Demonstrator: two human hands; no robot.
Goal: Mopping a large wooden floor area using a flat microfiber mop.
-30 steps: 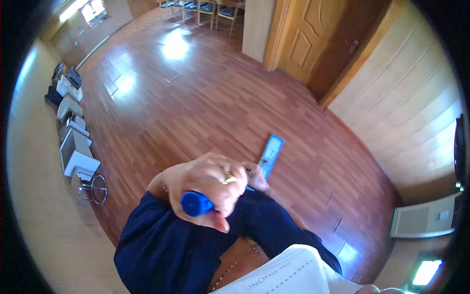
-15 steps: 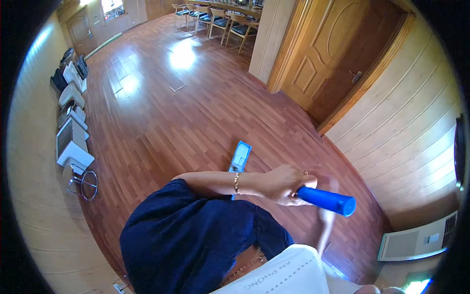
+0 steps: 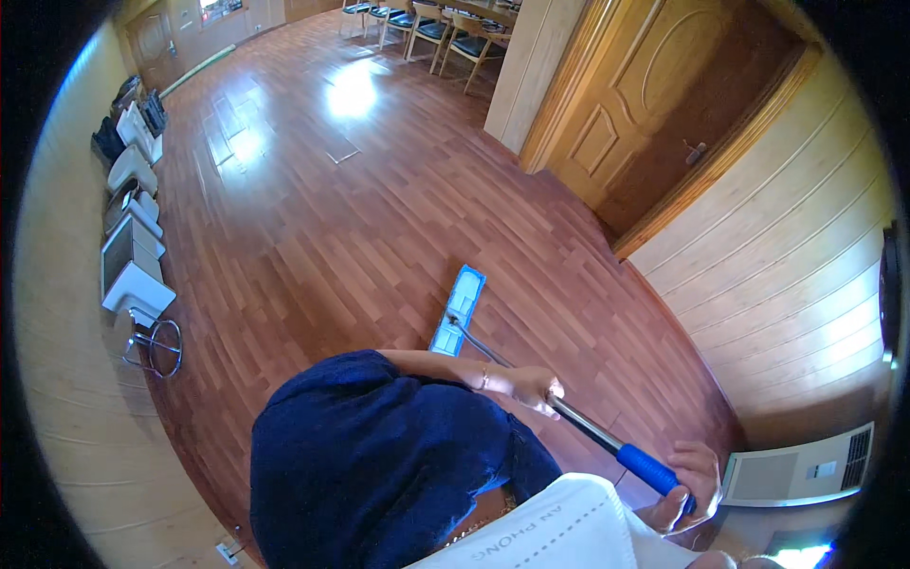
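Mop (image 3: 531, 375): lying at centre frame, long axis running from the blue pad (image 3: 458, 309) at centre, flat on the wood floor (image 3: 313, 218), down-right to the blue handle end at lower right.
Left hand (image 3: 533, 387): gripping the metal shaft mid-length, fingers closed round it; nearer the pad.
Right hand (image 3: 684, 482): wrapping the blue handle end, fingers curled shut.
Door (image 3: 664, 104): standing at upper right.

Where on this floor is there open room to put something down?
Bare floor spreads between the mop head, the door and the chairs. It's crowded along the left wall by the grey devices and stool.
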